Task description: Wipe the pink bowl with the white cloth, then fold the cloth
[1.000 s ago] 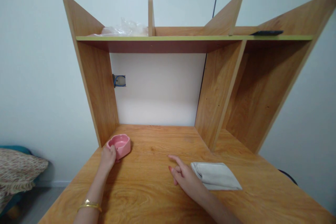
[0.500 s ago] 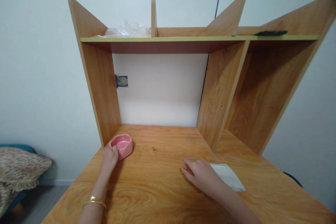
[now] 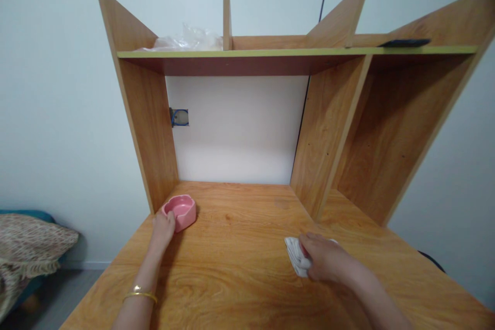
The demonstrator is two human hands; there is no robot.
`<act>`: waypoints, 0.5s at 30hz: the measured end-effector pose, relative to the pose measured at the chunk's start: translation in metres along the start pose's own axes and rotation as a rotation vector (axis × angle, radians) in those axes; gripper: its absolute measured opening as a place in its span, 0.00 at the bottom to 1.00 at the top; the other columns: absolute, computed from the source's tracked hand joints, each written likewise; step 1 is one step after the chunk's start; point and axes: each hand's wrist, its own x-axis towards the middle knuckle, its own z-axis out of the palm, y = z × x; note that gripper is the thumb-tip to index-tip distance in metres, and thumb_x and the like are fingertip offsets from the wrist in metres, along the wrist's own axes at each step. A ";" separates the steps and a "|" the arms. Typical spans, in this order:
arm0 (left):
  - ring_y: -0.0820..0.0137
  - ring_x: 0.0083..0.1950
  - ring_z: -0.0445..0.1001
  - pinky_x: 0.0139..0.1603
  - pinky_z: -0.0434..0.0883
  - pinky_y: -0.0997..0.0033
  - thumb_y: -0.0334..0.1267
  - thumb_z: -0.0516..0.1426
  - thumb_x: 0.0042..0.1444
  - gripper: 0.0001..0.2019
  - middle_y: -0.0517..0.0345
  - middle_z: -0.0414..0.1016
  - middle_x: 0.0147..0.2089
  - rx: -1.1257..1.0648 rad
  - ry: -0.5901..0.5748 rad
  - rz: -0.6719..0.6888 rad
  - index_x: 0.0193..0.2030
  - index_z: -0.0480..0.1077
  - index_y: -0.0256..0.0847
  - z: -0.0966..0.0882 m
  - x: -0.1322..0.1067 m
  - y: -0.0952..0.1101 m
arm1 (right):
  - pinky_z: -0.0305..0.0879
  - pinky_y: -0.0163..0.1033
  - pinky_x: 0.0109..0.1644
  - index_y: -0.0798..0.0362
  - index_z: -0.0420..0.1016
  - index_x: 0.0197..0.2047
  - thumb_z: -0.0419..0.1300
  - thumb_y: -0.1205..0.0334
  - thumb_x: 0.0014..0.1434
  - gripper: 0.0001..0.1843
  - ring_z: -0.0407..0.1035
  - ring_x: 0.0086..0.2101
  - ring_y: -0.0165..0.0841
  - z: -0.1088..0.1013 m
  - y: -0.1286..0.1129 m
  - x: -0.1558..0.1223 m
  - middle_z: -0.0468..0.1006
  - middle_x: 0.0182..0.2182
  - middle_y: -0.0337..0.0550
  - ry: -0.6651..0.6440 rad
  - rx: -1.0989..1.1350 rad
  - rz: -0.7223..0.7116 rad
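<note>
A pink ashtray-like dish (image 3: 187,215) with a notched rim rests at the desk's left side, near the upright panel. My left hand (image 3: 164,228) grips its near-left edge, thumb at the rim and fingers mostly hidden. To the right, a folded white cloth (image 3: 297,257) lies on the desk under my right hand (image 3: 319,255). The fingers of that hand are closed on the cloth, and its far end pokes out a little behind the hand.
The wooden desk (image 3: 232,278) carries a hutch with upright panels (image 3: 332,139) and a shelf (image 3: 247,54). On the shelf lie a clear plastic bag (image 3: 189,38) and a dark flat object (image 3: 406,43). A patterned cloth (image 3: 34,240) with fringe sits at the far left.
My right hand has moved right onto the white cloth and closed on it; the cloth is now bunched and shifted left. My left hand stays at the pink dish.
</note>
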 end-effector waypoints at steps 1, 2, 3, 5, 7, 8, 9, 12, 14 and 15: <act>0.53 0.47 0.68 0.44 0.66 0.56 0.38 0.44 0.50 0.18 0.33 0.69 0.41 0.014 0.015 -0.026 0.40 0.65 0.25 -0.001 -0.002 0.003 | 0.58 0.38 0.35 0.55 0.70 0.31 0.55 0.75 0.35 0.15 0.68 0.37 0.41 0.000 -0.001 0.001 0.74 0.34 0.52 0.000 -0.007 0.006; 0.51 0.52 0.64 0.48 0.64 0.54 0.39 0.43 0.51 0.22 0.28 0.64 0.48 0.022 0.035 -0.042 0.46 0.61 0.21 -0.002 -0.005 0.007 | 0.58 0.37 0.34 0.55 0.70 0.31 0.55 0.74 0.36 0.14 0.68 0.36 0.41 0.001 -0.002 0.002 0.74 0.34 0.52 0.006 -0.012 0.011; 0.51 0.56 0.60 0.51 0.62 0.53 0.40 0.43 0.53 0.25 0.26 0.57 0.54 0.024 0.063 -0.040 0.51 0.56 0.19 -0.003 -0.009 0.012 | 0.58 0.37 0.33 0.55 0.70 0.30 0.54 0.74 0.37 0.14 0.69 0.36 0.41 0.001 -0.003 0.003 0.74 0.34 0.53 0.020 -0.015 0.012; 0.55 0.62 0.51 0.57 0.56 0.56 0.39 0.43 0.53 0.27 0.32 0.46 0.61 0.009 0.147 0.084 0.57 0.50 0.23 -0.003 -0.018 0.023 | 0.57 0.38 0.33 0.55 0.70 0.31 0.54 0.72 0.40 0.12 0.69 0.34 0.41 0.003 -0.006 0.005 0.75 0.33 0.53 0.060 -0.005 -0.013; 0.58 0.62 0.50 0.59 0.52 0.57 0.37 0.44 0.53 0.23 0.39 0.50 0.60 -0.013 0.226 0.287 0.55 0.54 0.28 -0.002 -0.029 0.036 | 0.57 0.37 0.33 0.54 0.69 0.32 0.53 0.70 0.42 0.11 0.69 0.33 0.40 0.005 -0.010 0.007 0.75 0.32 0.50 0.087 0.020 -0.055; 0.59 0.60 0.53 0.58 0.53 0.56 0.37 0.44 0.53 0.21 0.42 0.56 0.57 -0.015 0.199 0.370 0.52 0.58 0.32 0.001 -0.035 0.042 | 0.57 0.37 0.33 0.54 0.69 0.32 0.53 0.70 0.42 0.11 0.69 0.33 0.39 0.007 -0.014 0.009 0.75 0.32 0.49 0.099 0.033 -0.080; 0.59 0.56 0.58 0.57 0.55 0.55 0.37 0.44 0.53 0.18 0.46 0.62 0.52 -0.016 0.105 0.444 0.49 0.62 0.35 0.003 -0.042 0.048 | 0.57 0.37 0.34 0.54 0.68 0.32 0.52 0.70 0.43 0.11 0.68 0.34 0.39 0.008 -0.018 0.010 0.75 0.32 0.48 0.109 0.047 -0.105; 0.62 0.46 0.66 0.49 0.61 0.60 0.41 0.44 0.55 0.15 0.51 0.71 0.41 -0.081 -0.254 0.568 0.43 0.66 0.40 0.015 -0.064 0.060 | 0.57 0.37 0.37 0.54 0.67 0.33 0.51 0.71 0.44 0.11 0.67 0.35 0.37 0.012 -0.034 0.013 0.74 0.34 0.47 0.140 0.092 -0.210; 0.63 0.42 0.67 0.46 0.61 0.63 0.44 0.46 0.54 0.14 0.52 0.72 0.37 -0.098 -0.417 0.592 0.38 0.68 0.40 0.024 -0.076 0.064 | 0.58 0.37 0.38 0.55 0.67 0.35 0.50 0.72 0.46 0.11 0.66 0.36 0.36 0.014 -0.045 0.013 0.73 0.35 0.47 0.155 0.129 -0.295; 0.64 0.40 0.67 0.45 0.61 0.64 0.46 0.47 0.54 0.14 0.53 0.72 0.36 -0.113 -0.476 0.582 0.35 0.69 0.40 0.028 -0.082 0.065 | 0.58 0.37 0.40 0.55 0.67 0.35 0.51 0.72 0.47 0.11 0.66 0.37 0.36 0.015 -0.049 0.012 0.73 0.35 0.47 0.160 0.155 -0.338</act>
